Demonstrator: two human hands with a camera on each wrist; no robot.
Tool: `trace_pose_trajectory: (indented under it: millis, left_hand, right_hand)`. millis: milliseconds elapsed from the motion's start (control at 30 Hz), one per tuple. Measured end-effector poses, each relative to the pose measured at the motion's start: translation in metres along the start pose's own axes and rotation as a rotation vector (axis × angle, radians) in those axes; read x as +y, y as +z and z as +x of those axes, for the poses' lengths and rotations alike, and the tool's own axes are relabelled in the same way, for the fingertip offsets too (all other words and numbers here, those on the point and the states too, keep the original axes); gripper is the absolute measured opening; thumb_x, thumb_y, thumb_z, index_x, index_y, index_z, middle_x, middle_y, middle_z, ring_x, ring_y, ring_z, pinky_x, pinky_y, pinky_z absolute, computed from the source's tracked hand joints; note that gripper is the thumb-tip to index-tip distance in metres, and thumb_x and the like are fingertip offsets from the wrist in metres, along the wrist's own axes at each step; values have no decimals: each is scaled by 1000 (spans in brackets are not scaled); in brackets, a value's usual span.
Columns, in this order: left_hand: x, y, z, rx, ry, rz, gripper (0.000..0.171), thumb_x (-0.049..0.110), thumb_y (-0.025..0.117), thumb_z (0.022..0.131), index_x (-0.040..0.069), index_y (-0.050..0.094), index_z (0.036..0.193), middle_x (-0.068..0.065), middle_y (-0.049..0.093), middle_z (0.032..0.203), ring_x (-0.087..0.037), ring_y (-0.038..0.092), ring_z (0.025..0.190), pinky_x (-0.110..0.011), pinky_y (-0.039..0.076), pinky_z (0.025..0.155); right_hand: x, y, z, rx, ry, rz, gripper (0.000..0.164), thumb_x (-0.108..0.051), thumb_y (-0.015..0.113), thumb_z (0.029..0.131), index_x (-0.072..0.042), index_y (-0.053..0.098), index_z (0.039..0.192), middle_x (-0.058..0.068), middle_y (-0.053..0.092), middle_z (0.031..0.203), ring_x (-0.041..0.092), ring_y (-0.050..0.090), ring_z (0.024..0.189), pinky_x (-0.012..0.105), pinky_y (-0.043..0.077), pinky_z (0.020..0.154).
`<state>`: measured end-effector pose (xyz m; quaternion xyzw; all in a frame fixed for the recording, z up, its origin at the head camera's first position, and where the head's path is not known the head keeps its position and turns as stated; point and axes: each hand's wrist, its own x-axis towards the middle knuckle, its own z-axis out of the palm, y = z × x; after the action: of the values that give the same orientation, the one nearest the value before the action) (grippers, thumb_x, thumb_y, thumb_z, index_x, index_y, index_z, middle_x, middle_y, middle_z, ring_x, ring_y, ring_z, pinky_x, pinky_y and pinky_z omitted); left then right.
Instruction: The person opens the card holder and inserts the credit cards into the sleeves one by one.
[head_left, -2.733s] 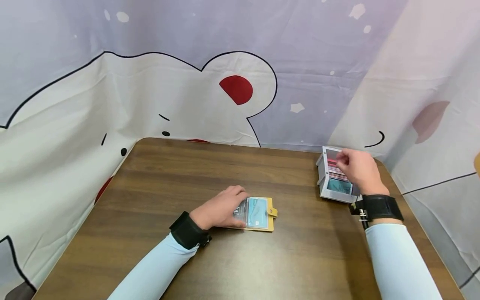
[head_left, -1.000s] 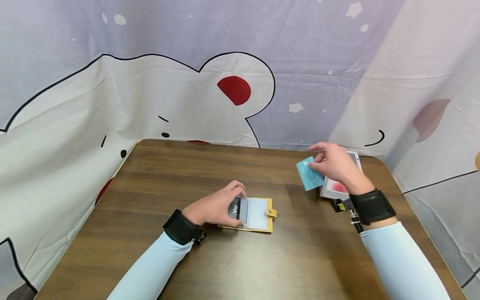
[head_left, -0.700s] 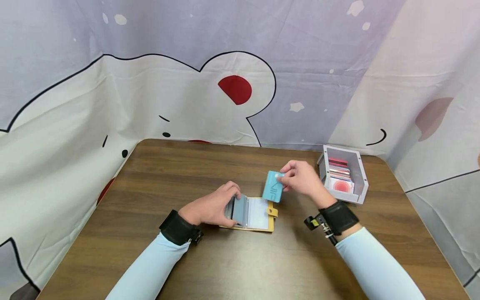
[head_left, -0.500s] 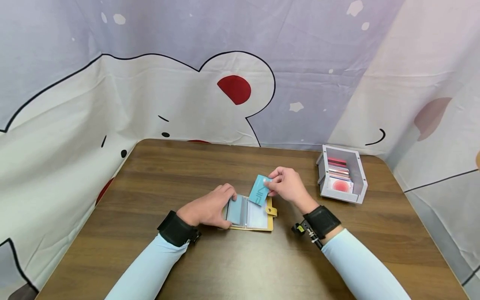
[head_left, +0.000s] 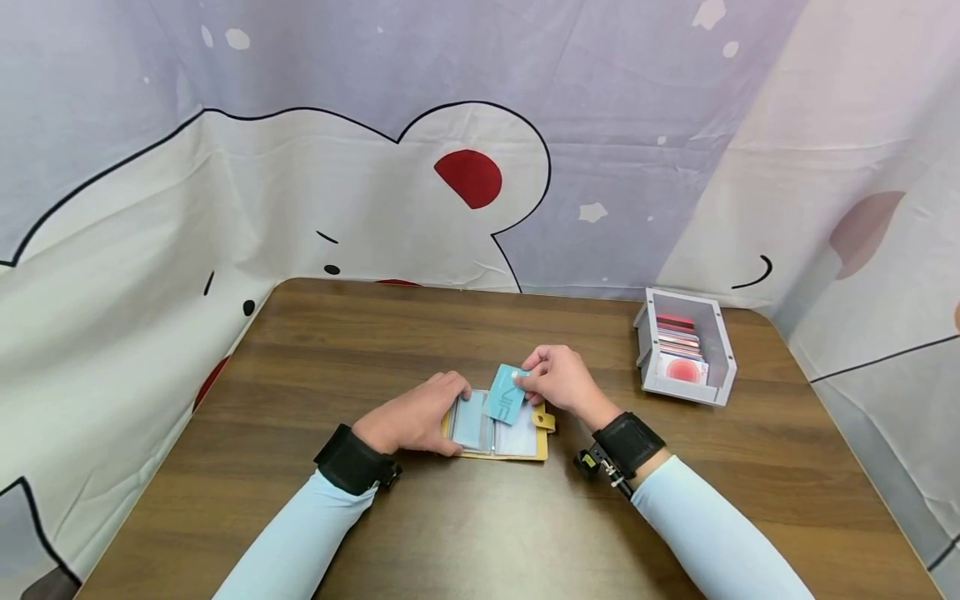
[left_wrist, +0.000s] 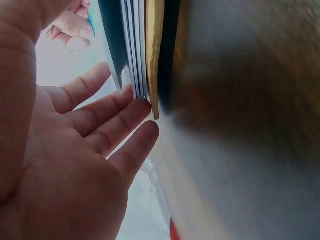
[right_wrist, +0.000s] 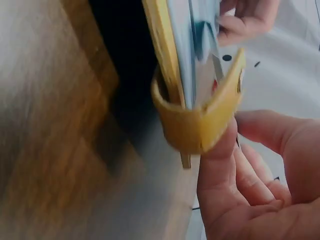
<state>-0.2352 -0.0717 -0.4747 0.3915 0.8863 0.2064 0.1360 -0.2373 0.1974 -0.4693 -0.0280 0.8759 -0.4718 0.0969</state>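
Observation:
In the head view a small yellow card holder (head_left: 541,450) lies spread flat on the table, clear sleeves showing. My left hand (head_left: 415,414) holds its left half, thumb at the near edge and fingers at the far edge. Its fingertips (left_wrist: 142,107) touch the stacked page edges in the left wrist view. Between thumb and fingers, my right hand (head_left: 562,379) pinches a light blue card (head_left: 504,396). The card is tilted over the holder's middle and right sleeve; whether its lower edge is inside cannot be told. The yellow snap strap (right_wrist: 182,125) curves up beside the right fingers.
A grey open-topped box (head_left: 723,346) stands at the back right, with a row of cards (head_left: 681,354) filling part of it. The brown wooden table (head_left: 360,342) meets a printed cloth (head_left: 337,192) behind.
My right hand took the light blue card from the box and carried it left to the holder. The page with a blue card turned to the left side, under my left hand.

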Motion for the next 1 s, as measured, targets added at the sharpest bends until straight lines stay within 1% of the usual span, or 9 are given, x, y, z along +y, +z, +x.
trace_pose_trajectory:
  millis: [167, 267, 333, 567, 700, 900, 967, 1000]
  left_hand:
    - [0, -1, 0, -4, -9, -32, 74, 35, 89, 77, 9, 48, 133, -3, 54, 131, -17, 49, 113, -35, 47, 101]
    - [0, 0, 0, -2, -15, -46, 77, 36, 90, 77, 8, 47, 135, -4, 54, 134, -18, 49, 114, -36, 47, 102]
    - [-1, 1, 0, 0, -20, -49, 79, 37, 90, 77, 8, 46, 136, -5, 54, 134, -18, 49, 114, -36, 47, 102]
    - [-2, 0, 0, -6, -53, -62, 83, 40, 90, 77, 10, 43, 139, -5, 54, 130, -17, 50, 111, -34, 48, 100]
    - [-1, 0, 0, -14, -57, -75, 86, 40, 90, 77, 10, 43, 142, -5, 54, 130, -16, 50, 110, -34, 48, 100]
    - [0, 1, 1, -11, -46, -80, 86, 40, 90, 77, 8, 43, 142, -5, 54, 131, -15, 50, 111, -34, 48, 101]
    - [0, 1, 0, -6, -36, -81, 86, 40, 90, 77, 8, 43, 142, -5, 54, 130, -16, 50, 112, -35, 48, 101]
    - [-1, 1, 0, -3, -29, -80, 87, 40, 90, 77, 7, 43, 143, -6, 54, 131, -16, 50, 113, -35, 48, 102]
  right_hand:
    - [-8, 10, -4, -64, 17, 62, 16, -9, 83, 85, -1, 71, 94, 8, 71, 69, 16, 69, 55, 33, 60, 57]
    - [-14, 17, -5, -95, 29, 82, 12, -7, 83, 85, -1, 74, 91, 7, 70, 70, 15, 70, 55, 34, 60, 57]
    - [-17, 20, -5, -111, 40, 95, 10, -4, 81, 85, 1, 75, 92, 8, 69, 70, 15, 70, 55, 34, 61, 58]
    - [-22, 25, -2, -166, 71, 172, 13, 7, 72, 88, 9, 69, 100, 8, 67, 73, 14, 69, 56, 34, 62, 61]
    - [-21, 28, -1, -200, 76, 202, 15, 8, 71, 88, 11, 65, 102, 10, 66, 73, 15, 69, 57, 35, 62, 62]
    - [-20, 32, 0, -191, 85, 218, 14, 9, 72, 88, 8, 60, 96, 10, 65, 73, 18, 71, 58, 36, 62, 63]
    - [-22, 32, -1, -177, 77, 195, 14, 7, 72, 89, 5, 59, 94, 10, 65, 73, 19, 71, 59, 36, 62, 62]
    - [-22, 32, -2, -162, 52, 145, 14, 4, 74, 89, 3, 60, 93, 9, 66, 73, 18, 71, 59, 35, 62, 61]
